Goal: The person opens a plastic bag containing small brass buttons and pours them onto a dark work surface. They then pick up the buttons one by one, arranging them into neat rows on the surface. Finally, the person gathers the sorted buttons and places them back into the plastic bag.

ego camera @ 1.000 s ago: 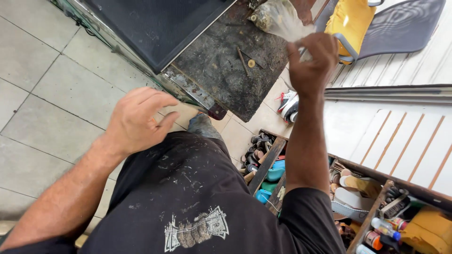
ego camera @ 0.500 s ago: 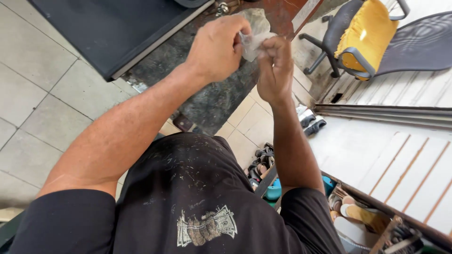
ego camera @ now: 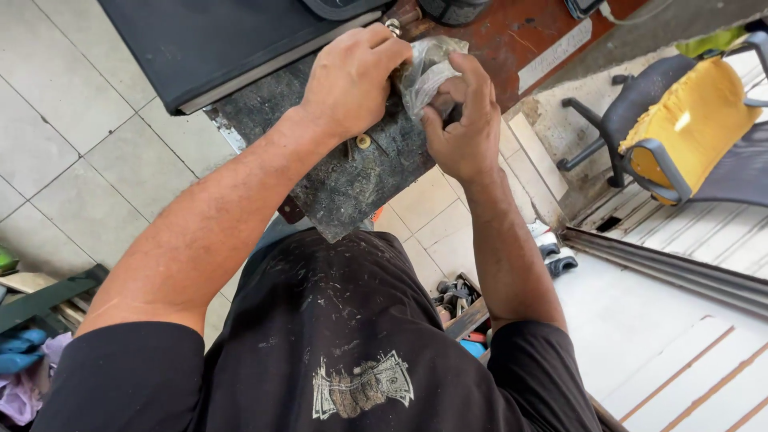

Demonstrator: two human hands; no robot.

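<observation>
While the person is standing over the workbench [ego camera: 352,188], both hands are meeting at a small clear plastic bag [ego camera: 428,68] held above its dark, scuffed top. The left hand [ego camera: 352,80] is closing its fingertips on the bag's upper left edge, knuckles turned up toward the camera. The right hand [ego camera: 464,128] is gripping the bag from below and from the right, with its index finger lying along the crumpled plastic and its thumb pressing in from the near side. What is sitting inside the bag is too blurred to tell. A small brass-coloured round piece [ego camera: 364,142] is lying on the bench just below the left wrist. A large black flat panel [ego camera: 216,40] is resting on the bench to the left of the hands, overhanging the pale tiled floor [ego camera: 72,160]. Beyond the bench, a reddish-brown surface [ego camera: 512,36] is showing behind the bag. Off to the right, well apart from the hands, a grey chair with a yellow cushion [ego camera: 688,120] is standing beside a white slatted surface.
</observation>
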